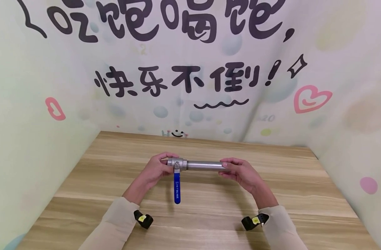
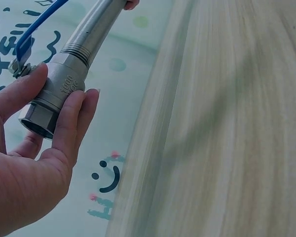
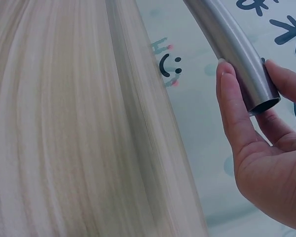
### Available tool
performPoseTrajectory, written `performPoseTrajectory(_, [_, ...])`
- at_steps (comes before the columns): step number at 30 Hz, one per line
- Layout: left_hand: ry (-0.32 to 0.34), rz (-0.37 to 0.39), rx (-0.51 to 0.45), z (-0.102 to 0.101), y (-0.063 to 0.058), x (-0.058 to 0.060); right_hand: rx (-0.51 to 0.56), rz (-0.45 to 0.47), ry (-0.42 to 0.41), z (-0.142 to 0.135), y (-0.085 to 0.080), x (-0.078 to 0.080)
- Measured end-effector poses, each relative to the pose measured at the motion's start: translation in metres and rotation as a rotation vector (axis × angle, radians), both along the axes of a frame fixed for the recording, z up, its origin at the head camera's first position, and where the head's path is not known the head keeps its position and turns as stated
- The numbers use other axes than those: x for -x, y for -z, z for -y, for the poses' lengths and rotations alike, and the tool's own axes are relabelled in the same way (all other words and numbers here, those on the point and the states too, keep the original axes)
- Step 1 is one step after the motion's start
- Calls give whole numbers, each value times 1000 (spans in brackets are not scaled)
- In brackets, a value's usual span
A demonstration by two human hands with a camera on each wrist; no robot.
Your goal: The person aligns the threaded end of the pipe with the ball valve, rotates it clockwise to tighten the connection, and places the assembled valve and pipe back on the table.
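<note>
My left hand (image 1: 157, 169) grips a silver ball valve (image 1: 177, 164) by its body, thumb on one side and fingers on the other. A blue lever handle (image 1: 177, 187) points from the valve toward me. Out of the valve's right end runs a straight steel pipe (image 1: 204, 165), with a few threads showing at the joint in the left wrist view. My right hand (image 1: 241, 172) holds the pipe's far end between thumb and fingers; its open end (image 3: 265, 105) faces the palm. Valve and pipe are held level above the table, casting a shadow.
The wood-grain table (image 1: 196, 218) spreads beneath both hands. Behind it hangs a white printed cloth wall (image 1: 177, 118) with dark lettering, and similar walls close in the left and right sides. Black wrist straps (image 1: 143, 219) sit on both sleeves.
</note>
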State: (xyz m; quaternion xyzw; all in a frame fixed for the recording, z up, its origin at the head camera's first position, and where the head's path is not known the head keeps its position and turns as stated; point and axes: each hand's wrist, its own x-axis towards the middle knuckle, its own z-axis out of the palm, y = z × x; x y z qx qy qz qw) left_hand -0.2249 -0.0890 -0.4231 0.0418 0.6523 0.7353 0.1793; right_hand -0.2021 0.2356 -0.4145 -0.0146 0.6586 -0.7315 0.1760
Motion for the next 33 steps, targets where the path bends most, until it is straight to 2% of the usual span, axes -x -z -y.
performPoseTrajectory(9, [21, -5, 2, 0, -6, 1, 34, 11, -22, -3, -4, 0])
performPoseTrajectory(18, [26, -2, 11, 0, -1, 0, 62, 7, -30, -4, 1, -1])
performPoseTrajectory(33, [18, -13, 6, 1, -3, 3, 60, 11, 2, -1, -2, 1])
